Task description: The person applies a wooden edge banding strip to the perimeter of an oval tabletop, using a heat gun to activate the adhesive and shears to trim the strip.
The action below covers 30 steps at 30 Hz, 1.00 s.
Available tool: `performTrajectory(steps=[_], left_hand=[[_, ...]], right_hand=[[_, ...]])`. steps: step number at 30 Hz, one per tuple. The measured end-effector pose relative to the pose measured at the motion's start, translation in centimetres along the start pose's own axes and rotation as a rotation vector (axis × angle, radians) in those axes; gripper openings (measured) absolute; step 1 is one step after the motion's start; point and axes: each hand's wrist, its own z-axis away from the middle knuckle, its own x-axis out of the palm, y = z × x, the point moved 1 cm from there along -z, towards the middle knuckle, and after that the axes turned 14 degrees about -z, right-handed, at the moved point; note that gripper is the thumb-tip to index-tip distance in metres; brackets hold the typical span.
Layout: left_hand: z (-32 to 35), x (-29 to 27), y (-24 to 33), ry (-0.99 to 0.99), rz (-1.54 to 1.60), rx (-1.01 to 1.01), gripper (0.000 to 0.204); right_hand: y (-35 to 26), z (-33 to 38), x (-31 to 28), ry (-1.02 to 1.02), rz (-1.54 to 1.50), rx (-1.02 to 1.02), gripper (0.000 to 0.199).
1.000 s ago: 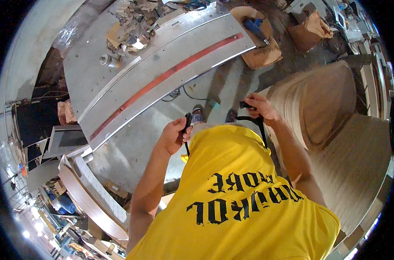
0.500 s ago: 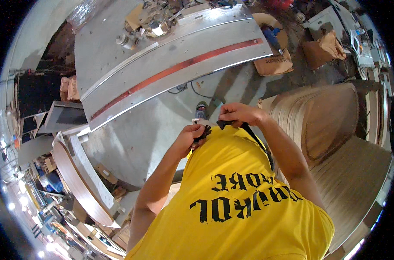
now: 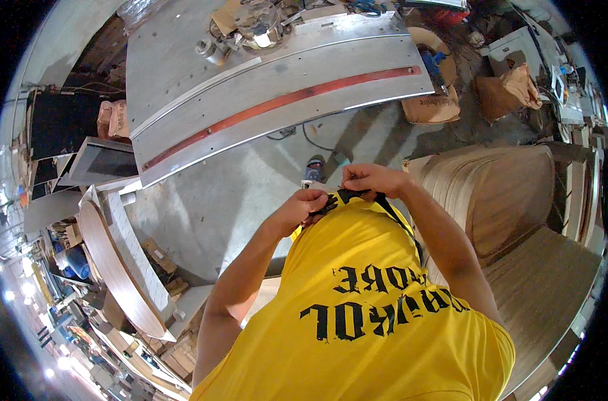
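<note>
holding dark pieces at the front of a yellow shirt [image 3: 377, 287], two hands worked near the center of the frame. the left hand [image 3: 302, 206] had its grip clenched on a black piece [image 3: 328, 205]; the right hand [image 3: 371, 179] had its grip pinched on the near end of a black strap [image 3: 399, 217], which ran down along the shirt's right side. relative to one second earlier, when the hands stood well apart, both had drawn inward, bringing the two dark parts just beside each other; whether these touched could not be told. the closeness meant that both parts lay within reach of either set of fingers.

edges: across the top of the frame, a gray tabletop [image 3: 177, 83] with a red strip [image 3: 284, 107] ended in a slanting front edge, apart from the hands. at right, a stack of curved wooden panels [image 3: 511, 200] stood near the right forearm. room for moving lay over the gray floor [image 3: 207, 200] at center left, between tabletop and left forearm; the right side was tighter.
</note>
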Motion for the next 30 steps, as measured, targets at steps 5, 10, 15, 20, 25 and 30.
performTrajectory(steps=[5,10,15,20,25,30], left_hand=[[-0.2,-0.4,-0.2,-0.089,-0.050,0.046,0.024],[-0.5,0.0,0.6,-0.086,-0.127,0.032,0.026],[-0.9,-0.1,0.5,-0.067,-0.206,-0.002,0.035],[-0.5,0.5,1.5,-0.055,-0.228,0.035,0.048],[-0.6,-0.2,0.8,-0.135,-0.163,0.032,0.046],[-0.5,-1.3,-0.7,-0.089,0.061,0.062,0.042]], right_hand=[[0.2,-0.3,0.2,-0.005,-0.005,0.004,0.015],[0.3,-0.2,0.3,-0.011,0.008,-0.022,0.015],[0.8,-1.2,0.1,-0.026,0.084,-0.058,0.013],[0.1,-0.2,0.8,-0.048,-0.002,0.021,0.022],[-0.7,-2.2,1.6,-0.210,0.040,0.061,0.024],[1.0,-3.5,1.3,0.045,0.088,0.217,0.026]])
